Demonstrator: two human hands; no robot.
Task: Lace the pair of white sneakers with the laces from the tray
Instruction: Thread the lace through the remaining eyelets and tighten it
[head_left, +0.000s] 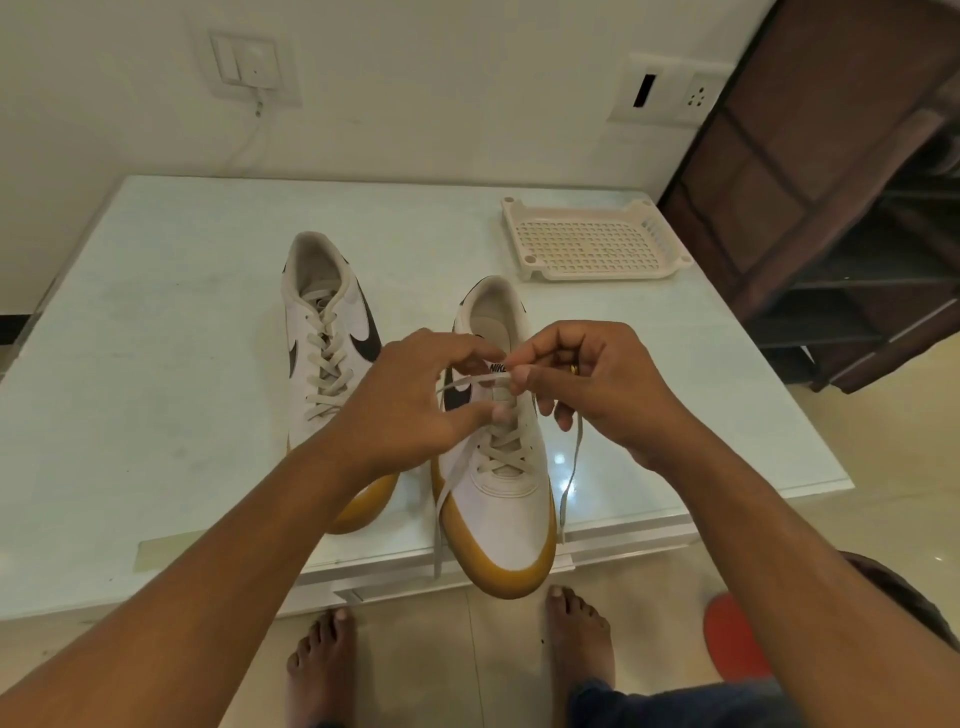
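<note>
Shiny pale worktop (156, 364) fills the middle of the room. The near sneaker (514, 499) sits at its front edge, with its brown toe poking out over the floor (509, 649). Its lace (470, 383) is crossed through the lower holes and looks nearly up to the top ones. The right hand (597, 384) pinches the lace between thumb and finger, just by the tongue (497, 367). The left hand (415, 405) has curled fingers near the tongue and its thumb pressing on the crossed part. I cannot tell if it grips the lace too. One loose end (440, 519) hangs down the left side of the shoe and another hangs down the right. The lace looks flat, soft and floppy, so it will bend and twist easily. I think it is best held close to its tip, so it can be poked through a hole. The shoe looks light and could slide, so one hand should steady it. Just beside it on the left stands the other sneaker (322, 322), already laced all the way up. Farther back on the right is the tray (597, 274), well apart from both shoes. Bare feet (322, 670) stand on the floor below.
</note>
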